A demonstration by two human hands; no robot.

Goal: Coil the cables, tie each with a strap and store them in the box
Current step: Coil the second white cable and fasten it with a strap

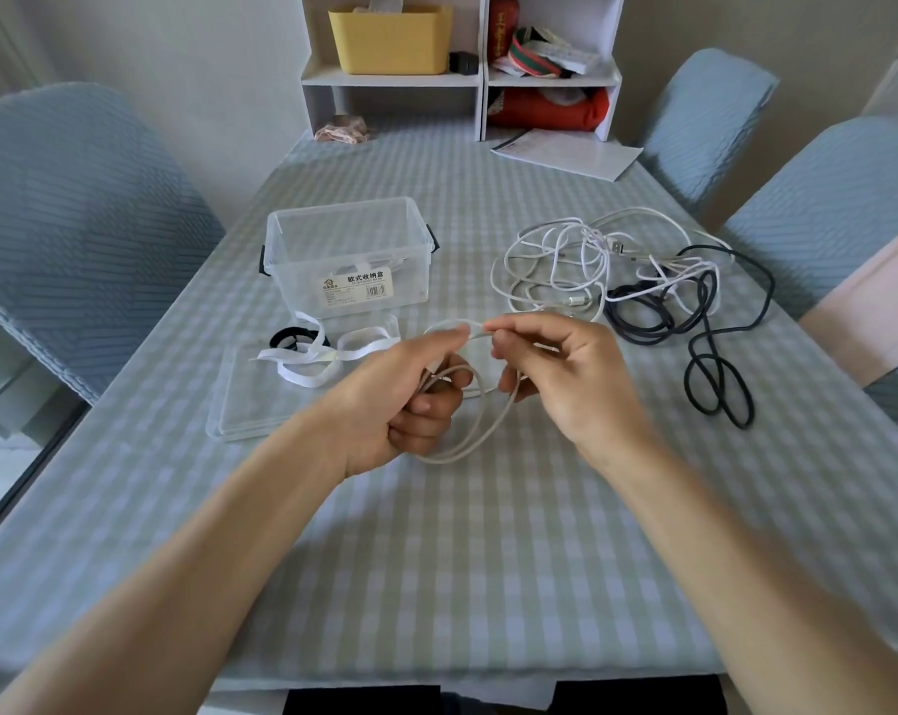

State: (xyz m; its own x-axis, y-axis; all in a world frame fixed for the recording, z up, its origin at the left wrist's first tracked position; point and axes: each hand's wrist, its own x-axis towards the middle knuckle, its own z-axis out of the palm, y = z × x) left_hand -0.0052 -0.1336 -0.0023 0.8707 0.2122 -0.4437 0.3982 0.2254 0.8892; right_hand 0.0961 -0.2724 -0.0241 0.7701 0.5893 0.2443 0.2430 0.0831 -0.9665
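Hands meet just in front of the clear box point(348, 255), which stands open on the bench point(488, 559). The left hand point(410, 399) is curled around the gathered loops of a white cable point(467, 446), so the coil does not fall apart, and its thumb and finger pinch the top of the loop. The right hand point(555, 369) pinches the same cable beside them, I think to lay the next turn onto the coil. The loops hang below both hands, above the bench.

Straps point(328, 353) lie just in front of the box, partly on its flat lid point(245, 405), close enough to take one when the coil is finished. To the right of the box waits the tangle of white and black cables point(637, 281), not yet coiled. Something white seems to lie inside the box already.
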